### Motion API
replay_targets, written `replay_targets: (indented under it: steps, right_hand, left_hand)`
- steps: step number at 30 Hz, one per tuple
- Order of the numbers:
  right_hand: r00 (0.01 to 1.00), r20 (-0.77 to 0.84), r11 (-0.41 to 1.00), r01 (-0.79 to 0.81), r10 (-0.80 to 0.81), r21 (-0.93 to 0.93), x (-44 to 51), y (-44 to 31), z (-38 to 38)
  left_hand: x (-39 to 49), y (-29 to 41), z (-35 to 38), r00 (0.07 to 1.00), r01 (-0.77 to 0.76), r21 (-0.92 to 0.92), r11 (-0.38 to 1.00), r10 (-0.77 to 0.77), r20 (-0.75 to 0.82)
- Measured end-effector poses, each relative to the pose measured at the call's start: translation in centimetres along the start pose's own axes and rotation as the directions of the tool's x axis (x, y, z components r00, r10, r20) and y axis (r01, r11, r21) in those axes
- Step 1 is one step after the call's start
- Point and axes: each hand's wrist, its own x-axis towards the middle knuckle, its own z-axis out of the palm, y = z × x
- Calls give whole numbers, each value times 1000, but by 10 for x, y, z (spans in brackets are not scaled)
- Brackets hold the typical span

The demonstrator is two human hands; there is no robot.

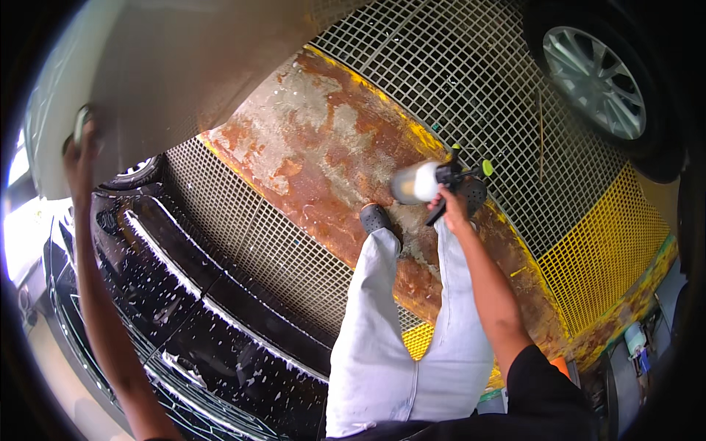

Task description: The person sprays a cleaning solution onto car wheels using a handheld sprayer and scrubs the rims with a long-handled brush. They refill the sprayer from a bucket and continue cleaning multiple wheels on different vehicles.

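My right hand is closed round the black handle of a pump foam sprayer, which has a pale, partly see-through tank and a lime-green nozzle tip. The sprayer is held tilted above the rusty floor strip, over my dark clog. At the far left, my left hand is on the outer face of a grey car door, its fingers at a shiny door handle. Below my left arm, a black car bears white foam flecks and a line of foam along its side.
Underfoot is a rusty, yellow-edged metal strip between grey floor gratings. A car wheel stands at the upper right. Yellow grating lies below it, with a bottle beyond at the lower right edge.
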Motion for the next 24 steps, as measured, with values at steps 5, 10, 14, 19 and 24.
replay_targets:
  steps: [5,10,14,19,24]
  right_hand:
    - [928,331,983,-141,172,-116,109,85,-7]
    - [838,185,838,-443,514,-319,180,80,-77]
    - [949,-5,461,-158,316,-873,216,96,-100]
    - [981,152,433,84,123,-897,222,95,-121]
    - [993,-61,460,-99,98,-883,212,107,-108]
  left_hand:
    - [44,-83,-100,992,21,200,980,-45,114]
    - [23,-60,-75,991,119,269,956,-132,30]
    - [13,-41,-78,989,136,314,940,-145,7]
    - [8,-35,-76,987,148,344,927,-159,4]
    - [4,-25,-80,987,146,359,922,-158,4]
